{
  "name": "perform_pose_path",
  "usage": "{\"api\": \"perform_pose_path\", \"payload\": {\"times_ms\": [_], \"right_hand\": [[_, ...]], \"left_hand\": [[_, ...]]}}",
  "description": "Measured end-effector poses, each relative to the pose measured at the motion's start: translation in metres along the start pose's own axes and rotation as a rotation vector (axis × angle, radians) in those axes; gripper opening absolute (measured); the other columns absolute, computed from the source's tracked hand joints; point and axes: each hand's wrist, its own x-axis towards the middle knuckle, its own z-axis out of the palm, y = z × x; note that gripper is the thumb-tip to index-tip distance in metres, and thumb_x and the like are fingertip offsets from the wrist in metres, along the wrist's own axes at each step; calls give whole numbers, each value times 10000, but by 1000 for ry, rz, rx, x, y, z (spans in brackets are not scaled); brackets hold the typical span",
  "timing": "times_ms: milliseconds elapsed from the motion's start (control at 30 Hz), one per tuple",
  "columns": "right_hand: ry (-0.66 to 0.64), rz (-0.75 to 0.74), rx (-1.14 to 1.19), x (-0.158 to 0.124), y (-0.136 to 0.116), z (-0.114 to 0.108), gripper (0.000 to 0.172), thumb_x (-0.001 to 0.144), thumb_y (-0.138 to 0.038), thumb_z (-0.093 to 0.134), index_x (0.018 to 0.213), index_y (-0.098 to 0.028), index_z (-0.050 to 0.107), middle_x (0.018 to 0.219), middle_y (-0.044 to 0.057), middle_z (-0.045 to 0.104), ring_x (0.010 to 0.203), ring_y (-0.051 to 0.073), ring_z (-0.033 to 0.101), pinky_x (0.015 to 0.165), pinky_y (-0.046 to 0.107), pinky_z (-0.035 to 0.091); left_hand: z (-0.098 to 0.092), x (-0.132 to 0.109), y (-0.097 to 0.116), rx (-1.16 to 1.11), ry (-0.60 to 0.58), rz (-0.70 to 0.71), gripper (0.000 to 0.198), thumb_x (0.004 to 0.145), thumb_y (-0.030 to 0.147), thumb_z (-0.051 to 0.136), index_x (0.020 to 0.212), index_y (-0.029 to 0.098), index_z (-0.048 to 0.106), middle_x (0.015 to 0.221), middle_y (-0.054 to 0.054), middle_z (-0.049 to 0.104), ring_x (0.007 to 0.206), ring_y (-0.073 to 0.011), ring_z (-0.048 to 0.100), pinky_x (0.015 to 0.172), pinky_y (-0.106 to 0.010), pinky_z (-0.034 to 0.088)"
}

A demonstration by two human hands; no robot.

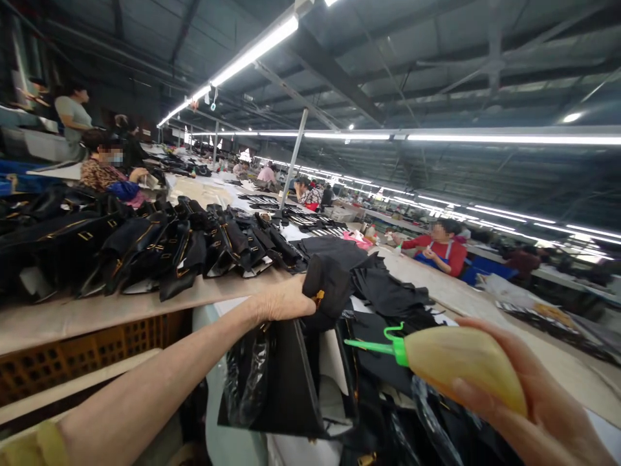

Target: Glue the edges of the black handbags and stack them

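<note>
My left hand (pixel 281 299) is closed on the edge of a black bag piece (pixel 328 288) with a bit of gold hardware on it. Below it, a black bag (pixel 279 382) stands with its mouth facing up, and pale lining shows inside. My right hand (pixel 528 395) is wrapped around a squeeze bottle (pixel 460 362) of yellowish liquid, held on its side. Its thin green nozzle (pixel 373 346) points left toward the bag opening; whether the tip touches anything I cannot tell. Plastic-wrapped straps (pixel 255 382) hang beside the bag.
Many black bags with gold zippers (pixel 130 246) line the table (pixel 63 320) on the left. Flat black pieces (pixel 388 285) lie stacked beyond my hands. An orange crate (pixel 87 356) sits under the table edge. A person in red (pixel 449 252) works across the table at right; others sit farther back.
</note>
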Motion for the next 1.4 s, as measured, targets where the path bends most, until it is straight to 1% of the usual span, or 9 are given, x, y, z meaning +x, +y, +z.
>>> {"api": "perform_pose_path", "payload": {"times_ms": [67,167,300,467,633,933,1133,1300,1400], "right_hand": [[18,-35,-24,-2,-6,-2,588,568,-593,700,1108,-390,586,1069,4,637,867,290,598,624,329,530],[29,-131,-82,-3,-12,-5,566,592,-570,691,1116,-372,605,1084,14,640,905,309,595,542,306,520],[-38,-273,-220,-2,-13,-10,503,651,-561,664,1107,-360,593,965,9,683,826,294,633,432,264,500],[-67,-411,-381,-5,-15,-17,419,762,-535,595,1139,-368,518,962,-21,686,769,248,663,450,242,533],[-117,-494,-413,-8,-20,-19,408,800,-543,563,1150,-345,495,958,-14,682,764,224,670,498,218,543],[-140,-527,-431,-10,-14,-14,426,821,-546,547,1181,-325,493,1036,-12,652,846,200,648,599,203,534],[-187,-440,-446,-15,-23,-15,421,851,-566,500,1194,-324,464,1110,2,622,956,217,614,701,252,520],[-207,-559,-513,-11,-18,-20,403,849,-530,519,1189,-321,465,1081,12,642,879,220,647,611,243,537],[-215,-578,-528,-9,-16,-22,404,853,-522,515,1201,-325,456,1084,10,644,883,215,650,614,234,545]], "left_hand": [[6,3,-3,82,-97,31,182,461,28,510,558,154,599,551,28,575,556,-141,486,510,-214,371],[14,7,-9,194,-209,80,165,504,52,483,582,164,577,594,15,576,590,-150,493,539,-225,376],[22,8,-9,322,-297,111,118,543,87,468,599,171,530,617,13,547,610,-147,479,556,-234,366],[28,5,-1,442,-397,83,91,539,113,472,609,169,487,605,23,512,587,-136,467,530,-235,347],[35,1,2,500,-436,75,64,560,126,460,606,169,475,594,26,493,579,-124,462,524,-228,350],[43,-1,3,513,-483,96,68,564,113,448,596,170,466,577,44,478,555,-102,447,508,-204,352],[47,-1,2,504,-524,103,126,569,98,451,636,154,541,615,42,530,586,-106,471,534,-197,382],[48,-2,4,530,-529,100,144,589,100,459,654,142,581,609,36,529,590,-110,471,539,-197,388],[49,-2,4,536,-523,100,155,591,106,463,666,140,594,615,32,535,591,-112,470,546,-202,390]]}}
